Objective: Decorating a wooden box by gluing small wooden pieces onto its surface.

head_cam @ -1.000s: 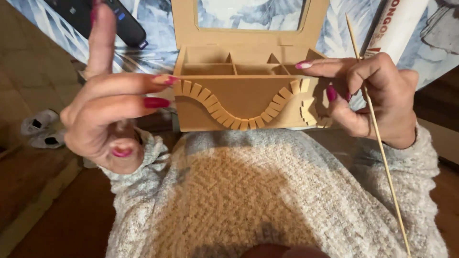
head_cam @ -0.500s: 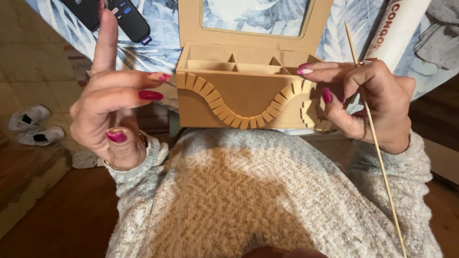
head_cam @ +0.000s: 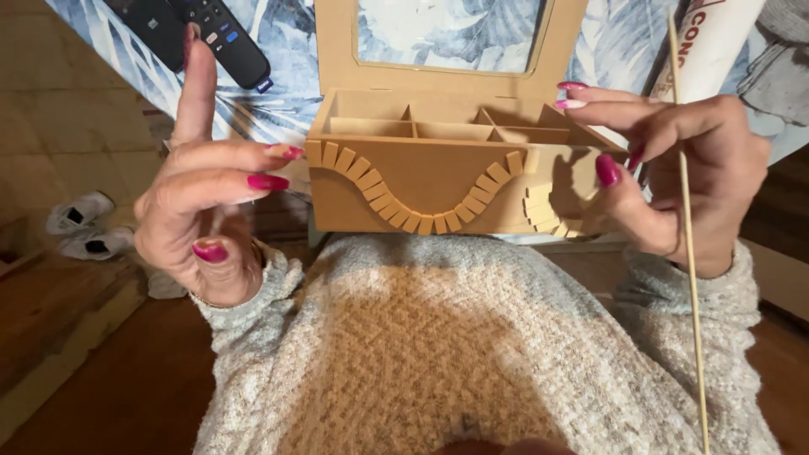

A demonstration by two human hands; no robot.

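The person holds a brown wooden box (head_cam: 421, 181) up in front of their chest. The box has its lid (head_cam: 447, 38) tipped up, and the lid has a window in it. Inside the box there are small sections made by thin walls. On the front, little flat wood pieces (head_cam: 413, 221) sit in a row that dips down like a smile.

The left hand (head_cam: 206, 211) is open, with one finger pointing straight up. Two fingertips (head_cam: 286, 153) just reach the left corner of the box. This hand grips nothing.

The right hand (head_cam: 674, 177) is at the right end of the box, with its long fingers lying over the top edge. It also pinches a thin wooden stick (head_cam: 689, 253), which stands almost straight up and down.

Behind the box lies a blue leafy cloth (head_cam: 278, 93) with a black remote (head_cam: 215, 38) on it and a white roll (head_cam: 716, 42). White shoes (head_cam: 80, 223) sit on the floor at the left
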